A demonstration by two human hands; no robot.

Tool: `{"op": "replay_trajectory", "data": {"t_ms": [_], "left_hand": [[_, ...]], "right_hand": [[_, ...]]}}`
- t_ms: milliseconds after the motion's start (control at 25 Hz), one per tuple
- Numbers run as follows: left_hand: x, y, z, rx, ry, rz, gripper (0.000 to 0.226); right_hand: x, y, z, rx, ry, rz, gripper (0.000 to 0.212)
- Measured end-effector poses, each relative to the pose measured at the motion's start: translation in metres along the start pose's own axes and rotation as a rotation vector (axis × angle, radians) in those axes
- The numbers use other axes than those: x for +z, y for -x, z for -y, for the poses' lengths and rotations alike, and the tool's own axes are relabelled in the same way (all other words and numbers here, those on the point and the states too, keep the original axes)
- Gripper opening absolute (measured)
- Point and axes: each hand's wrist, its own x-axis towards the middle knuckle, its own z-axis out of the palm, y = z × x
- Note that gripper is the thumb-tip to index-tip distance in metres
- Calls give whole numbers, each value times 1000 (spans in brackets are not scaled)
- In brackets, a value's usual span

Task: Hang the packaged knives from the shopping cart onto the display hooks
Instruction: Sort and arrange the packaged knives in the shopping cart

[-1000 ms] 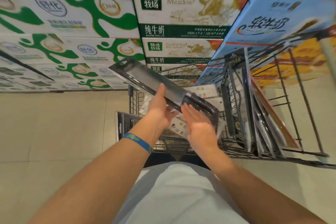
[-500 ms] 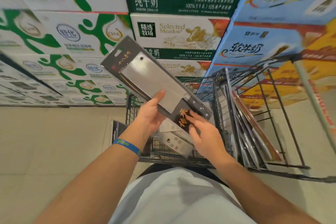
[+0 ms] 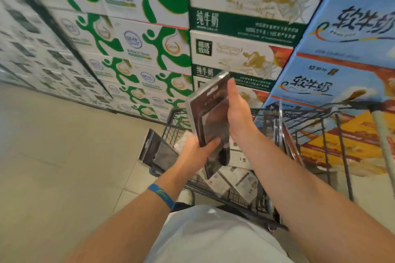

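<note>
Packaged knife (image 3: 210, 117) is clasped above the shopping cart (image 3: 174, 123), left hand (image 3: 195, 152) low, right hand (image 3: 239, 111) high; unseen hooks must be reached.

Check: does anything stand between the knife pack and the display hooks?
Cannot tell: no hooks in view. Left hand and right hand grip the knife pack above the shopping cart; only stacked milk cartons lie ahead.

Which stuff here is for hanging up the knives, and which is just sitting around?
For the job: packaged knife, left hand, right hand, shopping cart, knife packs standing in it.
Just there: milk boxes, blue wristband.
</note>
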Motion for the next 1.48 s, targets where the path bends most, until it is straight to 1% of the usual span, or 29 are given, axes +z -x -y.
{"op": "replay_trajectory", "data": {"t_ms": [120, 200, 240, 280, 400, 440, 480, 560, 600, 640, 720, 760, 800, 840, 880, 920, 960, 1000, 1040, 1080, 1160, 1200, 1240, 1320, 1360, 1400, 1480], "left_hand": [[-25, 8, -2, 19, 33, -143, 12], [-46, 7, -5, 80, -28, -229, 15], [-56, 7, -4, 106, -109, -237, 17], [-63, 7, -2, 116, -201, -228, 20], [-71, 13, 17, 54, -454, -218, 28], [-70, 15, 25, 12, -525, -220, 33], [-68, 18, 34, -29, -587, -205, 39], [-60, 22, 53, -77, -730, -140, 50], [-57, 22, 60, -90, -798, -119, 54], [-57, 21, 66, -104, -845, -121, 57], [-67, 9, 74, -135, -882, -162, 61], [-77, 2, 78, -155, -901, -159, 60], [-87, -5, 81, -179, -929, -136, 61], [-98, -12, 83, -206, -982, -96, 69], [-107, -20, 88, -199, -1091, -50, 80], [-115, -28, 92, -159, -1266, 12, 85], [-119, -37, 95, -105, -1456, 104, 84], [-121, -46, 98, -71, -1620, 212, 78], [-122, -55, 102, -63, -1733, 301, 71], [-122, -63, 103, -67, -1813, 354, 64], [-121, -77, 108, -49, -1918, 394, 57], [-121, -82, 110, -31, -1960, 417, 57], [-119, -86, 112, -10, -1989, 445, 58], [-111, -95, 119, 58, -2011, 524, 61], [-106, -99, 124, 97, -1992, 579, 61], [-100, -103, 129, 142, -1947, 625, 57], [-87, -112, 145, 178, -1821, 698, 45]], "right_hand": [[11, 5, -33, 56, 68, 49, 89], [20, 8, -55, 107, 98, 62, 98], [25, 11, -65, 140, 133, 69, 101], [31, 13, -74, 168, 180, 78, 99], [43, 20, -90, 270, 310, 138, 75], [46, 20, -99, 329, 339, 188, 72], [49, 20, -110, 389, 354, 246, 76], [59, 19, -135, 499, 346, 323, 92], [67, 19, -144, 510, 321, 329, 88], [74, 19, -151, 499, 284, 316, 73], [92, 14, -157, 504, 232, 228, 32], [100, 10, -161, 534, 232, 185, 27], [105, 7, -166, 570, 254, 163, 31], [108, 6, -174, 610, 293, 179, 33], [109, 6, -182, 631, 365, 236, 33], [108, 9, -191, 637, 464, 314, 32], [106, 15, -199, 644, 566, 392, 32], [104, 19, -206, 651, 653, 456, 38], [103, 23, -212, 658, 714, 503, 49], [103, 23, -217, 661, 768, 531, 58], [101, 22, -226, 645, 813, 565, 57], [98, 22, -226, 631, 821, 556, 55], [92, 21, -226, 656, 791, 501, 57], [75, 19, -228, 725, 706, 337, 63], [65, 19, -231, 738, 682, 273, 62], [52, 19, -235, 744, 675, 230, 58], [27, 13, -248, 776, 685, 185, 40]]}}
